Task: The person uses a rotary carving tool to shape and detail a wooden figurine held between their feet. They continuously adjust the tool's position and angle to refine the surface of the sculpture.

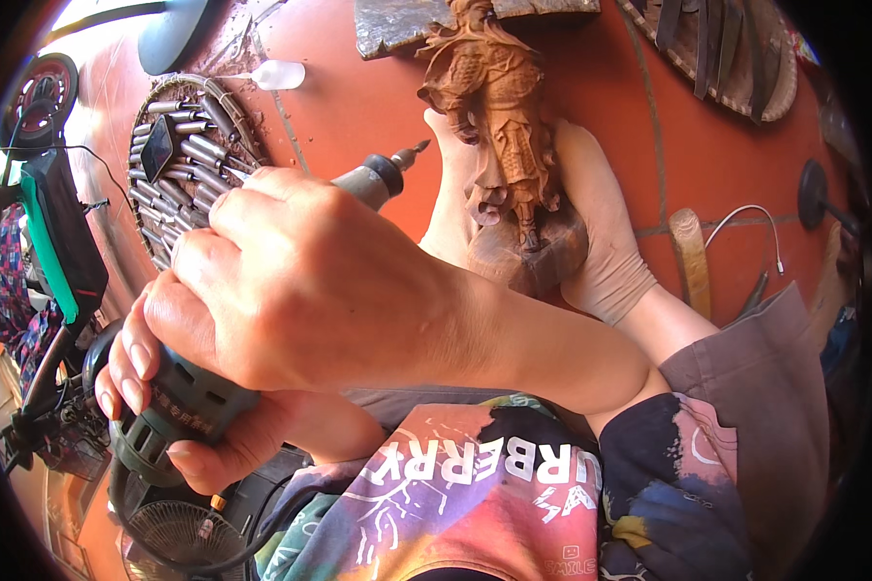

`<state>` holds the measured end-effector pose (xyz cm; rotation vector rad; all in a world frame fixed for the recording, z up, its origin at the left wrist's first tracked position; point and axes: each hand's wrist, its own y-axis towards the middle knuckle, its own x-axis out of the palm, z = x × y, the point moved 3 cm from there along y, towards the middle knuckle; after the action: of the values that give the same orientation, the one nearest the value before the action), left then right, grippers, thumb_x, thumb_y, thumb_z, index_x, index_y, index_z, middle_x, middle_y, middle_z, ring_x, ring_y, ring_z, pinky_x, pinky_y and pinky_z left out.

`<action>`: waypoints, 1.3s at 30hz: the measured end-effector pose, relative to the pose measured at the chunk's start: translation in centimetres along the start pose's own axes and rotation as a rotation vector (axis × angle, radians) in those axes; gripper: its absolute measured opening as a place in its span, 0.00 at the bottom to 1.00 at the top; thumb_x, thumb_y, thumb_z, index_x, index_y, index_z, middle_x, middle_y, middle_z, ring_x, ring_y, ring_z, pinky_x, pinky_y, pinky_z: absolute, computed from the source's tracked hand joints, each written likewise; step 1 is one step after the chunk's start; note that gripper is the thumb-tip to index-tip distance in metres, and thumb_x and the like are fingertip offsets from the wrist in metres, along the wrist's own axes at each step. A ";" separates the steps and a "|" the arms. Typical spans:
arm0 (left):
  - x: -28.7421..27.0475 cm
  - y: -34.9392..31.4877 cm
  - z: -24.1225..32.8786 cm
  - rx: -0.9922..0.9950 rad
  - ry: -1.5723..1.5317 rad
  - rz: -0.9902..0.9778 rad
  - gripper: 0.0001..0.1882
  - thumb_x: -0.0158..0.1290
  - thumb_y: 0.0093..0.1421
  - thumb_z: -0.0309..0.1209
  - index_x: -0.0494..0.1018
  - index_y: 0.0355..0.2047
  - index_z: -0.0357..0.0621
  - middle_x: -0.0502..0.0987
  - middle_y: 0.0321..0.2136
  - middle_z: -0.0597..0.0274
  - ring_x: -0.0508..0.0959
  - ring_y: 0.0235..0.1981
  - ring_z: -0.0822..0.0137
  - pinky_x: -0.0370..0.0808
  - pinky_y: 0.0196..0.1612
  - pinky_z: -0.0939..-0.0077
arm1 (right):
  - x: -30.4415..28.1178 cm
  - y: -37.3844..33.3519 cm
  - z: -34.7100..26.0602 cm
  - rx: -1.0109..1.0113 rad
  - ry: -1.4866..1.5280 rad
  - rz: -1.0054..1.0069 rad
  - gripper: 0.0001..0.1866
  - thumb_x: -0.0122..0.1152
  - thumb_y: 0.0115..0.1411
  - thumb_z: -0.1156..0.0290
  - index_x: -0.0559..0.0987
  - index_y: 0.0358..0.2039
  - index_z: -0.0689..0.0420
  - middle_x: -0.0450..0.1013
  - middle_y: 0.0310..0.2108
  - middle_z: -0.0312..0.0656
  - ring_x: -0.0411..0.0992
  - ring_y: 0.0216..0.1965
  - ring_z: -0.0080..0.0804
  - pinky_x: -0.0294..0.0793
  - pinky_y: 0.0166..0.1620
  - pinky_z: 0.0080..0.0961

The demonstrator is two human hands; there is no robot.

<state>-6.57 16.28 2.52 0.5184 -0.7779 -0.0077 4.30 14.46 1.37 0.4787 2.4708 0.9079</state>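
Observation:
A dark green electric rotary tool (189, 412) is held in both my hands, at the left of my lap. My right hand (291, 276) reaches across my body, closed over its upper side. Below it, my left hand (247, 445) wraps the rear of the housing, with thumb and fingertips showing. The grey nose ends in a pointed bit (419, 152), aimed up and right, apart from a brown carved wooden figure (502, 102). That robed figure stands on a rough wooden base (533, 257) between my bare feet (596, 208).
A round basket (247, 121) at left holds many metal bits and a dark faceted object. Nearby lies a white squeeze bottle (279, 75). A wooden block (383, 29) sits beyond the figure, a tray (780, 77) of flat blades far right. The tool's cord (121, 494) loops by a fan.

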 end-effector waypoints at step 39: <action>-3.6 -2.1 0.8 -0.409 0.702 0.179 0.41 0.63 0.46 0.49 0.61 0.57 0.49 0.63 0.61 0.37 0.67 0.60 0.45 0.65 0.64 0.52 | 1.3 0.0 3.4 -0.061 -0.124 -0.202 0.06 0.61 0.48 0.68 0.74 0.23 0.54 0.69 0.19 0.35 0.72 0.23 0.31 0.68 0.27 0.28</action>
<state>-9.31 14.83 -0.37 0.0400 -0.1188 0.1700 5.00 16.79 -1.36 0.2514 2.3226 0.8423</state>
